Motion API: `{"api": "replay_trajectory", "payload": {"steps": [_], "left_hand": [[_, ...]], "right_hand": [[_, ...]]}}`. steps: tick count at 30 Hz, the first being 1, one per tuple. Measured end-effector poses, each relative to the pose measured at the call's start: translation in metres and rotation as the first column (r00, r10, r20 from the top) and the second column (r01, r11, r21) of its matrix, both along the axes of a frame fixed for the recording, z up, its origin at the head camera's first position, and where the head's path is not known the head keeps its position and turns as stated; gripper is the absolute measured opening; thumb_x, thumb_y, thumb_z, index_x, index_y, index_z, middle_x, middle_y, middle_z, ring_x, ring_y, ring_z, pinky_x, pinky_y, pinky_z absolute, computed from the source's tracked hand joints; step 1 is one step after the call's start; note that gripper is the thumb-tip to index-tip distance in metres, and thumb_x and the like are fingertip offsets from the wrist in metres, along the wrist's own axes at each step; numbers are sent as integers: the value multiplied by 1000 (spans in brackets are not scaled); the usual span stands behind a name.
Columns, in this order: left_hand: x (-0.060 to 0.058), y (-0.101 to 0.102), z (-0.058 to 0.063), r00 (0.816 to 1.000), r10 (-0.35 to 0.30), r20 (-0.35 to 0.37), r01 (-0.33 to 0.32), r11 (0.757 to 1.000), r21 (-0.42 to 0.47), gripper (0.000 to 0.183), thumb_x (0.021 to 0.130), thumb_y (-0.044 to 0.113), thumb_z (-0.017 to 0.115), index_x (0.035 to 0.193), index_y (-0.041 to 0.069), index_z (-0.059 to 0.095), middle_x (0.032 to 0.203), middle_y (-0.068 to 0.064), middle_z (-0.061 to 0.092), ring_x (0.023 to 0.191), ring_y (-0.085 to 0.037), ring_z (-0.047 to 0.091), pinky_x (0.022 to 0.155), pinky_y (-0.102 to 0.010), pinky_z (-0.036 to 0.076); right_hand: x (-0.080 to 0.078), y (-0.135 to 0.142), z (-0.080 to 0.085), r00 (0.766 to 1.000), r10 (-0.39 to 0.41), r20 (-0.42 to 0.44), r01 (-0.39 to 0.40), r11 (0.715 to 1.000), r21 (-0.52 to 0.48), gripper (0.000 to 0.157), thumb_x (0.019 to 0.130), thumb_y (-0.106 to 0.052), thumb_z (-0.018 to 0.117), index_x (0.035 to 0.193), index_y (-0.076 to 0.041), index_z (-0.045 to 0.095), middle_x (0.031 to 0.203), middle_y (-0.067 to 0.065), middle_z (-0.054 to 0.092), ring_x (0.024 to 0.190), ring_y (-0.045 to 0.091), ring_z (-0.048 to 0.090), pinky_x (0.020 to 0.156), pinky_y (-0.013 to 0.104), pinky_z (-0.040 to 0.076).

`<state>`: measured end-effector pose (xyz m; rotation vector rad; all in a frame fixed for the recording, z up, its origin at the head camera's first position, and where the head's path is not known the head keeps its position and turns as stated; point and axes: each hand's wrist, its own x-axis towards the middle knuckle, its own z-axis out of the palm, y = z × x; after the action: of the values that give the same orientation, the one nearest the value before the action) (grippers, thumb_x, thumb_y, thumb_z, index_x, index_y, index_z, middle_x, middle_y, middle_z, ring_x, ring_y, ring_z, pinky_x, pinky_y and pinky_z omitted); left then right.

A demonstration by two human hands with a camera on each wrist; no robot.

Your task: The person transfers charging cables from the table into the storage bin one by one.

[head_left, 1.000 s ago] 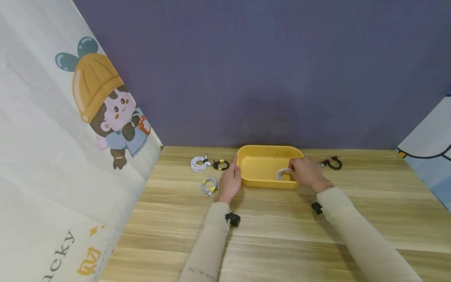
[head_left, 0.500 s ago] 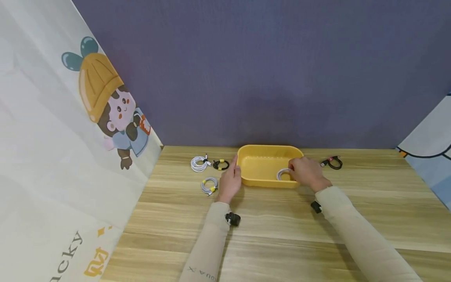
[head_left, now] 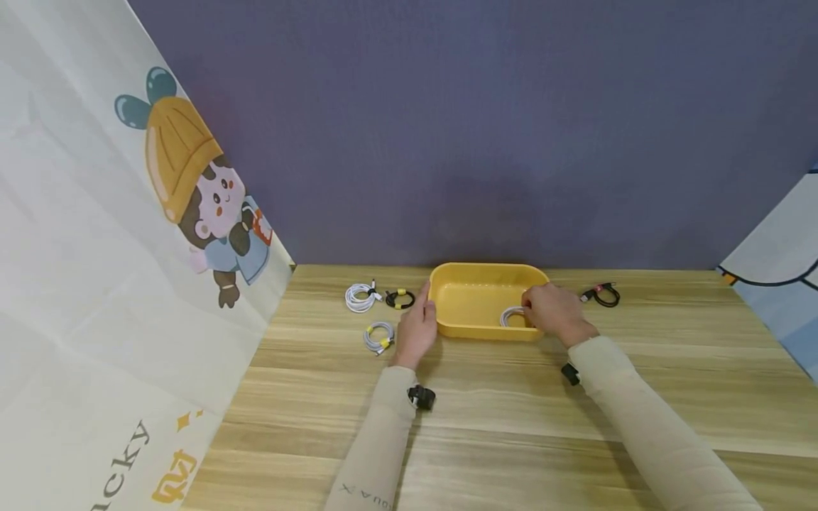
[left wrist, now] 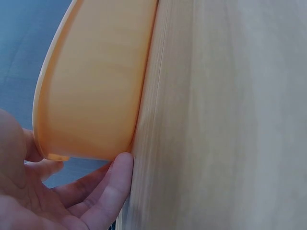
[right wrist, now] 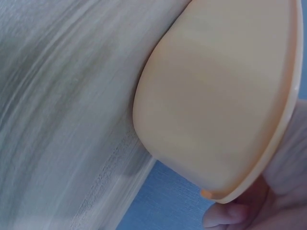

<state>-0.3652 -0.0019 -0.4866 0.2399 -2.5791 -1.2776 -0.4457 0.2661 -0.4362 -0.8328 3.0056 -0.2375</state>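
In the head view, a yellow plastic bin stands at the back of the table. My left hand holds its left end, thumb by the rim and fingers along the outside wall. In the left wrist view, those fingertips touch the wall near the tabletop. My right hand reaches over the right end, with curled fingers inside the bin at a coiled light-grey cable. That hand hides part of the coil and the fingertips. The right wrist view shows the bin's outer wall and one bent finger outside the rim.
Left of the bin lie a white coiled cable, a black cable with yellow ties and a grey cable with yellow ties. A black cable with a red tie is to the right. A dark panel rises behind.
Almost nothing differs. Both hands stay at the bin, and the right hand and forearm have shifted very slightly left.
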Motion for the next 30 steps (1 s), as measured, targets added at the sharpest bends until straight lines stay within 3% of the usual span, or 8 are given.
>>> {"api": "replay_trajectory", "payload": {"steps": [11, 16, 22, 30], "left_hand": [[0, 0, -1, 1000, 2, 6, -2, 1000, 0, 50, 111, 30, 38, 160, 28, 35, 145, -15, 61, 114, -44, 67, 99, -59, 52], [-1, 0, -1, 1000, 3, 11, -3, 1000, -2, 50, 111, 30, 37, 161, 27, 35, 144, -16, 61, 111, -43, 68, 97, -59, 52], [-1, -1, -2, 1000, 2, 12, -2, 1000, -9, 50, 111, 30, 37, 160, 27, 35, 140, -18, 64, 99, -40, 71, 90, -58, 54], [-1, -1, -1, 1000, 0, 6, 0, 1000, -2, 50, 111, 29, 38, 160, 26, 35, 139, -18, 64, 103, -43, 70, 92, -59, 53]], "right_hand": [[-1, 1, -2, 1000, -14, 13, 15, 1000, -8, 17, 97, -15, 65, 82, -14, 74, 64, -3, 61, 54, 16, 52, 48, 31, 40], [-1, 1, -2, 999, -28, 15, 29, 1000, -12, 11, 96, -15, 64, 92, -12, 74, 71, -1, 66, 56, 16, 55, 48, 32, 42], [-1, 1, -2, 999, -35, 8, 35, 999, -32, 13, 95, -15, 64, 99, -8, 74, 75, 2, 69, 58, 17, 57, 49, 33, 45], [-3, 2, -3, 999, -46, 1, 46, 997, -68, 16, 95, -19, 68, 102, -7, 73, 73, -1, 69, 61, 17, 59, 52, 36, 47]]}}
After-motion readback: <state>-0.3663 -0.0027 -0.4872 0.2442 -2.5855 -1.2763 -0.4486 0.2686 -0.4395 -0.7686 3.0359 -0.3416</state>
